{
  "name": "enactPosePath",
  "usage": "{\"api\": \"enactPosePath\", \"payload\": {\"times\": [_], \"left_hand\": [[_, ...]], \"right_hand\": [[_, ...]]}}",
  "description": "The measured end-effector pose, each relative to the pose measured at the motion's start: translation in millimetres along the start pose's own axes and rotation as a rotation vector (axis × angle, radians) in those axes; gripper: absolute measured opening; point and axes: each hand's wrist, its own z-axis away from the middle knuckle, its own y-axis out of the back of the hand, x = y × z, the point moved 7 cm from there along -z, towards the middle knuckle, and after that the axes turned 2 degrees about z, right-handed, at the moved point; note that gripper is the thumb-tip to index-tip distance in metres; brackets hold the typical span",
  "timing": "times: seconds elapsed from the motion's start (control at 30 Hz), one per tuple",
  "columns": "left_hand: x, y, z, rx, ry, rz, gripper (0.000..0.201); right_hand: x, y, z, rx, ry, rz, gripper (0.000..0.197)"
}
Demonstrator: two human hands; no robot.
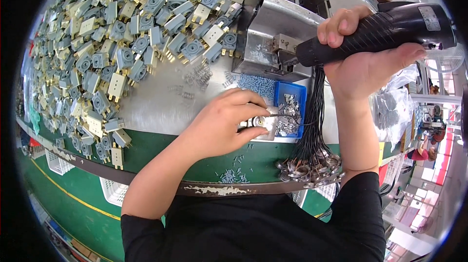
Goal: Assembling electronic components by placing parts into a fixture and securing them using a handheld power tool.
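Observation:
My right hand [358, 72] is wrapped round a black electric screwdriver [385, 30], held sideways. Its narrow tip reaches to the front of a metal box-shaped machine [282, 16], beside a small block there. My left hand [226, 120] pinches a small white part with a brass-coloured round centre [259, 121] between thumb and fingers, over a small metal plate [269, 133]. A thin black wire runs from near those fingertips towards a bundle of black cables [317, 106]. The fingers partly hide the pinched part.
Just right of my left hand, a blue bin [303, 94] holds small metal pieces. Blue-grey screws [257, 85] lie behind it; springs [199, 76] lie farther left. Grey-and-cream parts [156, 18] cover the far left. Metal rings [312, 170] and loose screws [233, 176] lie near the front edge.

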Motion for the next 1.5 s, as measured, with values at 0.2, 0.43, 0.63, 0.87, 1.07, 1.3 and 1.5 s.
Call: {"api": "enactPosePath", "payload": {"times": [0.2, 0.43, 0.63, 0.87, 1.07, 1.3, 1.5], "left_hand": [[-0.6, 1.2, -0.3, -0.003, -0.002, -0.007, 0.032], [-0.8, 1.6, -0.7, -0.001, -0.005, -0.021, 0.032], [2.3, 0.0, -1.2, -0.011, -0.004, -0.016, 0.031], [-2.2, 0.9, 4.2, 0.01, 0.007, -0.001, 0.032], [-3.9, 2.0, 4.1, 0.01, -0.006, 0.006, 0.032], [-4.1, 2.6, 7.2, 0.006, 0.021, -0.004, 0.027], [-8.3, -0.7, 9.6, -0.04, 0.056, -0.026, 0.027]], "right_hand": [[6.9, -1.4, -0.6, -0.004, 0.008, 0.044, 0.115], [5.9, -5.1, -2.2, -0.001, 0.011, 0.039, 0.114], [12.4, 7.0, -2.1, -0.123, 0.086, -0.245, 0.109], [-0.4, -17.5, 16.7, -0.146, -0.058, -0.105, 0.11], [-20.0, -43.6, 57.9, -0.48, 0.001, -0.292, 0.117], [-1.4, -54.8, 76.6, -0.448, -0.02, -0.204, 0.12], [3.1, -58.4, 81.1, -0.443, -0.012, -0.187, 0.121]]}}
